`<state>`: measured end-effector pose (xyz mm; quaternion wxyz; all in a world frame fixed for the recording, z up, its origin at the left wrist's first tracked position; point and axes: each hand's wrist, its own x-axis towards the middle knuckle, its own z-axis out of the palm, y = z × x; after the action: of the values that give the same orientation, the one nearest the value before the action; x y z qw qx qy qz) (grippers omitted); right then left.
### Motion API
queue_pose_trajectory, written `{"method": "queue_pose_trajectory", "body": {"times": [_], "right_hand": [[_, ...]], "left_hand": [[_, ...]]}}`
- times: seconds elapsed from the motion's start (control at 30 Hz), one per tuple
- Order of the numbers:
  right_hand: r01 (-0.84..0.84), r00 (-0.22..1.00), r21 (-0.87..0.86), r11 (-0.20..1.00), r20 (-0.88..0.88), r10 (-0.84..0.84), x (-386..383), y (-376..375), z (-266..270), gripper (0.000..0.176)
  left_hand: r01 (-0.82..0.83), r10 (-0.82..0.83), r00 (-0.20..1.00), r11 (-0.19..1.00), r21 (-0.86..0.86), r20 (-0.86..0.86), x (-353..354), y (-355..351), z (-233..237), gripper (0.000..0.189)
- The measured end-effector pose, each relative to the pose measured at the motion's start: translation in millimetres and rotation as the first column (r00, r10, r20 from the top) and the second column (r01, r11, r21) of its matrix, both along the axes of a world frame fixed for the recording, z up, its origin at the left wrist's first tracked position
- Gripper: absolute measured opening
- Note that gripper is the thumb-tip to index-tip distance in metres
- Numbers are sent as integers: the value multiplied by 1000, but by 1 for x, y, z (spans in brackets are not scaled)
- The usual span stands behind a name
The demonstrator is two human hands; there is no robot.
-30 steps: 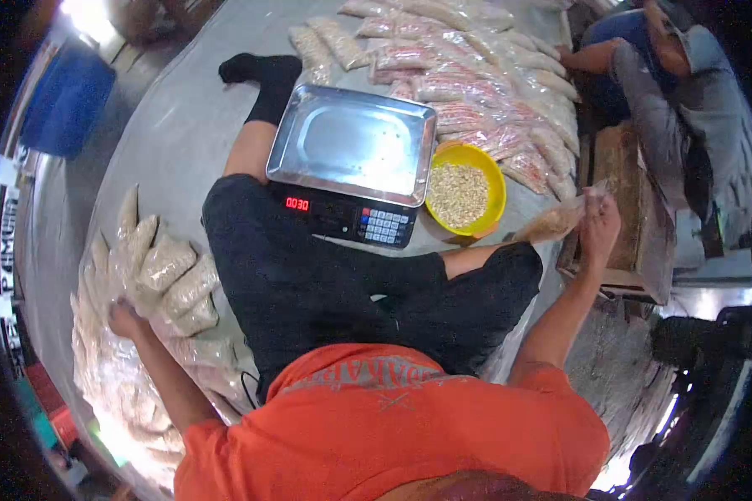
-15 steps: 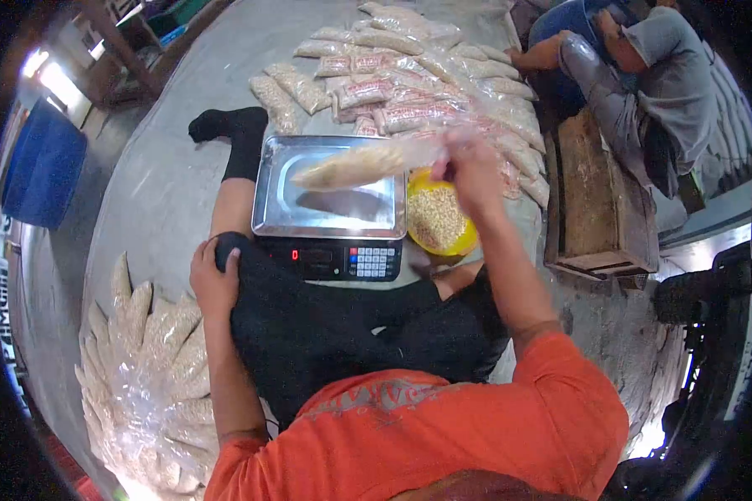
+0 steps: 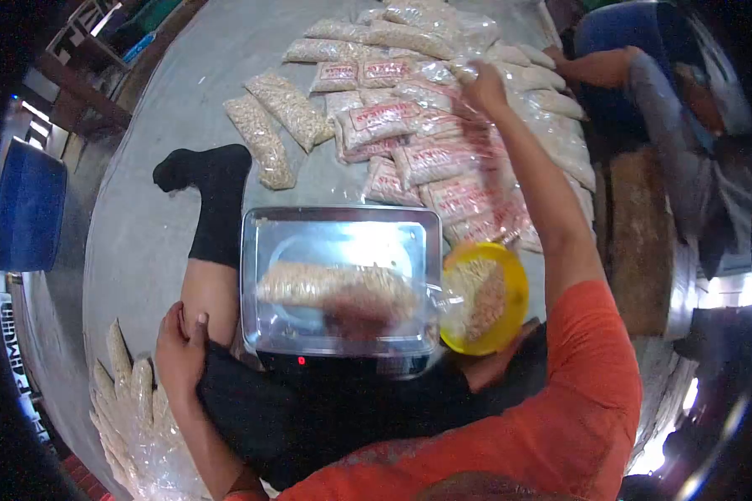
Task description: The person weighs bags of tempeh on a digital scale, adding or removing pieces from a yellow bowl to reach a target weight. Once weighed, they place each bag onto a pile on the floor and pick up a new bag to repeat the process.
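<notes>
A clear bag of pale pieces (image 3: 330,284) lies over the silver tray of the scale (image 3: 263,330), whose display shows a red 0. Right of the tray is a yellow bowl (image 3: 516,292) holding loose pale pieces. My right hand (image 3: 483,88) reaches far forward over the pile of filled bags; its fingers are bent together, and what they hold, if anything, is too small to make out. Near my knee, my left hand (image 3: 181,346) rests with fingers apart and holds nothing.
Red-printed packets (image 3: 382,121) and plain filled bags (image 3: 288,108) lie ahead. More bags (image 3: 138,417) are fanned at lower left. A wooden box (image 3: 639,242) and another person's arm (image 3: 597,68) are at right. A blue tub (image 3: 29,204) stands far left.
My right hand has let go of the clear bag, now over the scale tray, and moved forward to the pile. The view has shifted, with the scale appearing lower. My left hand stays by my knee.
</notes>
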<state>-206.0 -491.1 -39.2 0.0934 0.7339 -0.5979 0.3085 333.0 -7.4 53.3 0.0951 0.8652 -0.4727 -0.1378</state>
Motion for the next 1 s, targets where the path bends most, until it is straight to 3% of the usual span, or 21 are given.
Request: {"method": "queue_pose_trajectory", "body": {"times": [0.07,0.17,0.27,0.4,0.43,0.57,0.67,0.8,0.83,0.87,0.9,0.93,0.97,1.0], "right_hand": [[137,988,32,990,-77,-135,-6,-68,-15,43],[191,965,234,953,-222,-139,-7,-110,-23,40],[206,946,252,946,-296,-128,-7,-119,-29,38],[152,953,124,980,-280,-112,-18,-98,-15,37],[57,975,-38,998,-214,-63,-27,-93,-13,31],[-11,989,-182,983,-147,-16,-70,-76,29,28],[5,944,-231,973,-320,-81,-105,-26,90,26],[6,970,-117,993,-240,-34,-125,115,202,27],[-39,998,-63,997,-55,35,-113,162,236,19],[-91,986,-27,995,138,94,-112,195,257,22],[-66,990,-19,998,125,68,-133,218,267,22],[4,997,16,1000,-76,-3,-160,237,277,19],[72,960,36,997,-273,-60,-182,251,285,29],[53,961,157,986,-277,-7,-195,260,284,28]], "left_hand": [[-27,28,999,999,28,-35,-3,-18,11,58],[-62,64,993,998,16,-96,3,-27,0,57],[-91,98,993,990,106,-58,-2,-37,5,57],[-66,71,993,997,47,-96,7,-29,-6,59],[-68,72,993,997,45,-95,9,-25,-8,60],[-31,36,996,997,70,-83,7,-22,-7,61],[-17,22,998,997,75,-67,0,-19,-4,63],[74,-70,995,996,46,-78,8,-10,-16,64],[75,-73,995,997,33,-72,15,-8,-25,68],[74,-73,995,997,15,-66,16,-8,-31,71],[100,-98,992,995,22,-79,15,-7,-33,71],[103,-101,993,994,23,-53,13,-6,-33,70],[98,-97,995,995,22,-24,12,-5,-32,69],[96,-96,995,995,12,-20,10,-3,-31,69]]}}
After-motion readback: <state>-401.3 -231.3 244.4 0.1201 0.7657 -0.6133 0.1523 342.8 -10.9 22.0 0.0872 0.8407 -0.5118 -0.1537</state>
